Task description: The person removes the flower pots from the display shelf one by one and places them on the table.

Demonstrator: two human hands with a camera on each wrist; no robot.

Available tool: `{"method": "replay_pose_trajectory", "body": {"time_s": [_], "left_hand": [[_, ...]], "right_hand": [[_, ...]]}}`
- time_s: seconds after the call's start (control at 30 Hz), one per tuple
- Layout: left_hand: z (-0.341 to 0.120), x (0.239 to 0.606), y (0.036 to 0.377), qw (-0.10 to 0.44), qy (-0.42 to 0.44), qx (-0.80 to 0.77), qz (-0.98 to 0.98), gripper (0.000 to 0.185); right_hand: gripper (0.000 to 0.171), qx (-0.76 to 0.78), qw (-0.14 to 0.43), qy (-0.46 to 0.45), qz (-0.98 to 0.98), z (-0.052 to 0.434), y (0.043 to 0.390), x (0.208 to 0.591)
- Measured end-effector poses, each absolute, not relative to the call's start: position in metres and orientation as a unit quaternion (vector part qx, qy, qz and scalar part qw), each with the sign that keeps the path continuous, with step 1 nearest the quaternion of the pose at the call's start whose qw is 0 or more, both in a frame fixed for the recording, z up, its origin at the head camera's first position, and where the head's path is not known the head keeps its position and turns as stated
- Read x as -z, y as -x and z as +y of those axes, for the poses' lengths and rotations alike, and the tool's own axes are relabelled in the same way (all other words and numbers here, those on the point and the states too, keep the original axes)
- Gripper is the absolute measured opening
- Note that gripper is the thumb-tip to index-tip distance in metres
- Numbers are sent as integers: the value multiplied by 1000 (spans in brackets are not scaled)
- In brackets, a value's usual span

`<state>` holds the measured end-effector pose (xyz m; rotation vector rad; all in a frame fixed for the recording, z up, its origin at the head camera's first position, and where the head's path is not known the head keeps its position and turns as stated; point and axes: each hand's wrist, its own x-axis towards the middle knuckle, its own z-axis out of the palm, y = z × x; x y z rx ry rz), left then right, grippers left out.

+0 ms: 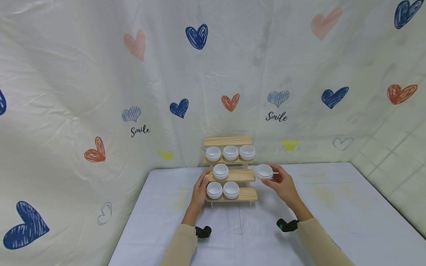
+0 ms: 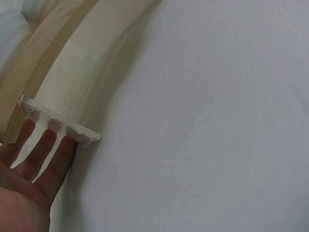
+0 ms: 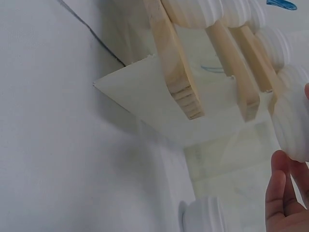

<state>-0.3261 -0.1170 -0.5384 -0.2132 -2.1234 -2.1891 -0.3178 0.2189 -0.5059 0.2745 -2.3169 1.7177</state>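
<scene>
The right hand [image 1: 283, 183] is pinching a small white cup [image 1: 264, 171] just off the right end of the wooden rack [image 1: 247, 194], level with its middle step, near the desk's [image 1: 332, 207] back edge. The left hand [image 1: 199, 192] is resting with straight fingers against the rack's left end (steadying it, I'd guess). If the cup is catching the step's edge, it could be tipping off, or knocking the cup [image 1: 220, 171] already standing there.

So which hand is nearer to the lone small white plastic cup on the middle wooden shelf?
Left. The left hand rests against the rack's left end, just below-left of that white cup; the right hand is off right, holding another cup.
</scene>
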Motion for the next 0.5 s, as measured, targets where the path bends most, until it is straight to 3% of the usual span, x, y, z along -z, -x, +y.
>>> {"method": "replay_pose_trajectory", "body": {"time_s": [0.23, 0.5], "left_hand": [[-116, 558, 339, 55, 68, 709, -700, 42], [-118, 534, 324, 37, 72, 712, -698, 41]], "right_hand": [[64, -585, 124, -96, -796, 223, 316, 507], [64, -583, 125, -85, -799, 229, 317, 509]]}}
